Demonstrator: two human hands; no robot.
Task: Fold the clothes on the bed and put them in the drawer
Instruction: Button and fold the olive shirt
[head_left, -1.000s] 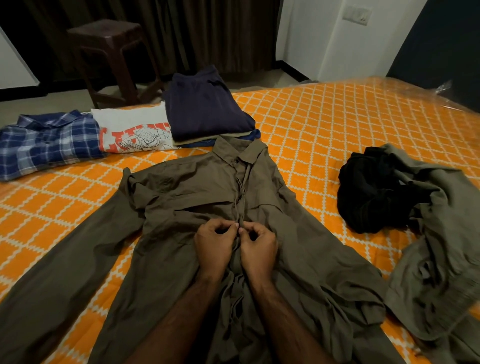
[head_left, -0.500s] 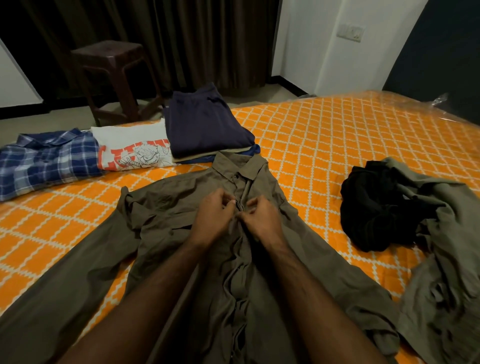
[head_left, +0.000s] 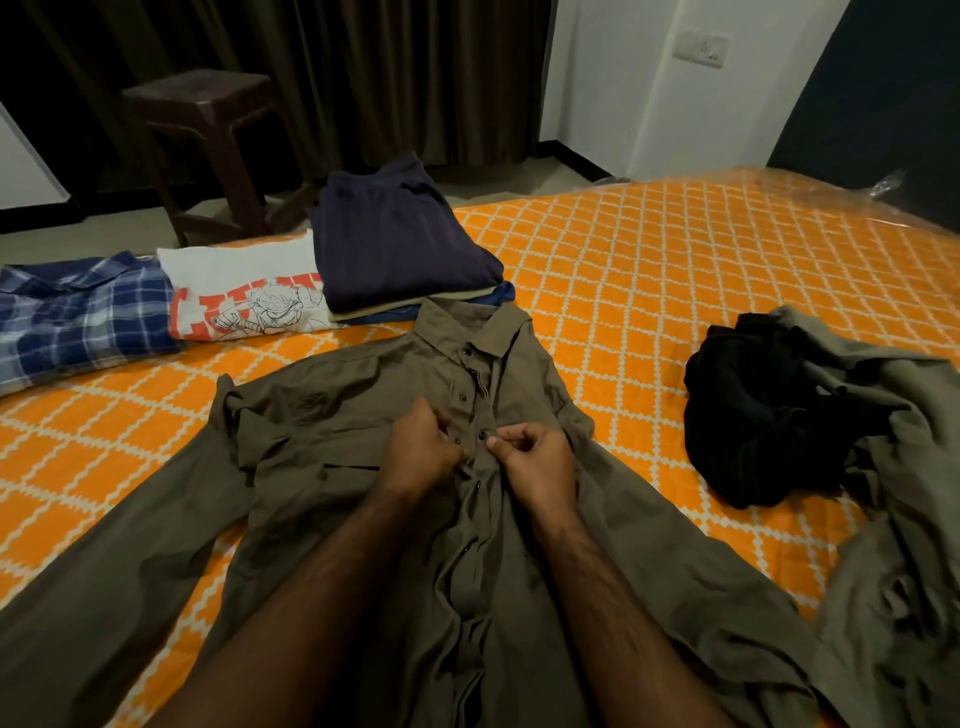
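My hands have worked their way up the front of the olive shirt (head_left: 332, 415): a second ago they were pinching the placket low on the chest, and now they sit higher, nearer the collar at 12 o'clock. My left hand (head_left: 423, 452) has its fingers curled around the left edge of the placket, and my right hand (head_left: 537, 462) pinches the right edge between thumb and fingers, just beside a dark button (head_left: 482, 434). So both grips are closed on cloth, almost touching each other. I judge I am buttoning the shirt before folding it, and the buttons toward the collar look done or nearly so; the lower ones are hard to tell.

The shirt lies flat, front up, in the middle of the bed (head_left: 675, 270), sleeves spread toward 8 and 4 o'clock.

No drawer shows here, so nothing is put away yet. At 10 to 11 o'clock, folded pieces wait on the bed: a plaid shirt (head_left: 78, 312), a white tee (head_left: 244, 291) and a navy stack (head_left: 395, 244). At 3 o'clock a black garment (head_left: 763, 415) and a grey one (head_left: 893, 467) lie crumpled, still unfolded.
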